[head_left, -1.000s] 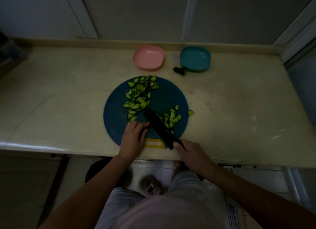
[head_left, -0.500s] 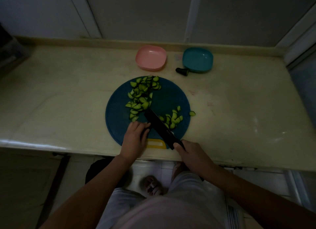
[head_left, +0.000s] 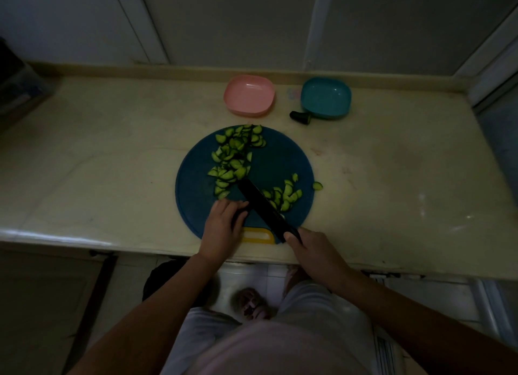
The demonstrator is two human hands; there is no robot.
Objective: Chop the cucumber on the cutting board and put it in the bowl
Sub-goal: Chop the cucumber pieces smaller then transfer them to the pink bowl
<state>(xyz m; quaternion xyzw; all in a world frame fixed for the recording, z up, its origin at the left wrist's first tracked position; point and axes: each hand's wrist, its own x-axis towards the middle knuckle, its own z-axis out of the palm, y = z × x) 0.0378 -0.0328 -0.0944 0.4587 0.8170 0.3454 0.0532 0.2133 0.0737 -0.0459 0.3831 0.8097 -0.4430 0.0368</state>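
A round blue cutting board with a yellow handle lies at the counter's front edge. Several cucumber slices are heaped on its upper left and another small pile sits right of the blade. One slice lies at the board's right rim. My right hand grips the handle of a black knife, whose blade points up-left across the board. My left hand has its fingers curled over a dark piece of cucumber right beside the blade; the piece is mostly hidden.
A pink bowl and a teal bowl stand at the back of the cream counter. A dark cucumber end lies in front of the teal bowl. My legs and a foot show below the counter edge.
Almost nothing has moved. The knife blade and both hands stay in nearly the same spot on the board; only the view has shifted slightly.
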